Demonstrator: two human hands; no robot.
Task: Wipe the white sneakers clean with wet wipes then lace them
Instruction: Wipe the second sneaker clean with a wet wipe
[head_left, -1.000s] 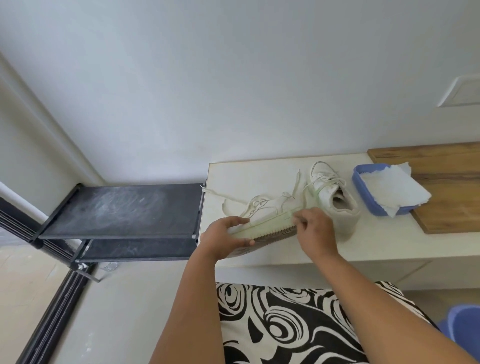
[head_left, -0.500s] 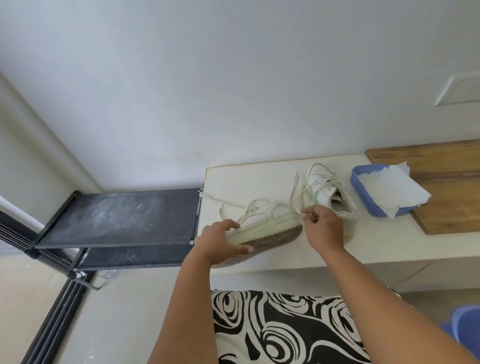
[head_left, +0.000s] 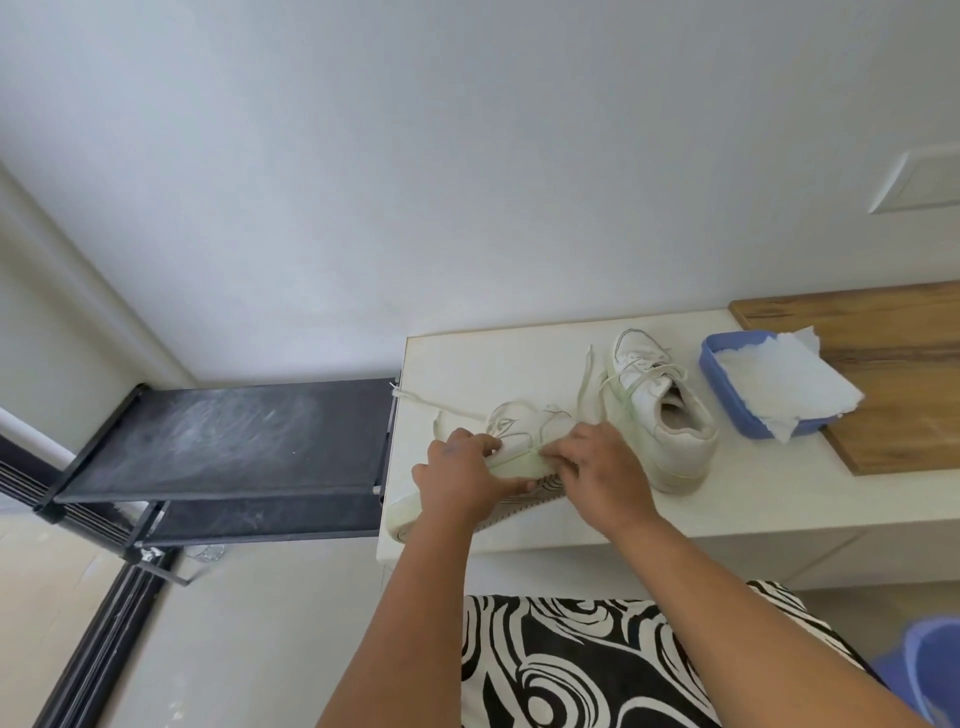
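Head view. The near sneaker (head_left: 511, 431) lies tilted on its side at the table (head_left: 769, 499) edge, sole (head_left: 524, 506) turned toward the person, between the two hands. The left hand (head_left: 460, 480) grips the sneaker from the toe side, thumb under the sole rim and fingers curled over the upper. The right hand (head_left: 597, 473), just right of the left, lies over the heel side with fingers bent on the upper; it appears to pinch the lace (head_left: 519, 453) against the shoe, though the fingertips are hidden and the hold cannot be confirmed. A loose lace end (head_left: 431, 402) trails away beyond the left hand. The second sneaker (head_left: 662, 415) stands upright just beyond the right hand, laces slack; farther right sits the wipe tub (head_left: 727, 395) with a wipe (head_left: 784, 382) draped over its rim, partly on a board (head_left: 883, 364).

The step in hand is judged to be lacing the near sneaker. To do it well, the left hand should keep the shoe steady, ideally turning it so the eyelets face up. The right hand should feed the lace tip cleanly through one eyelet at a time, drawing slack evenly so both ends match. The trailing end may snag on the table edge; gather it first.
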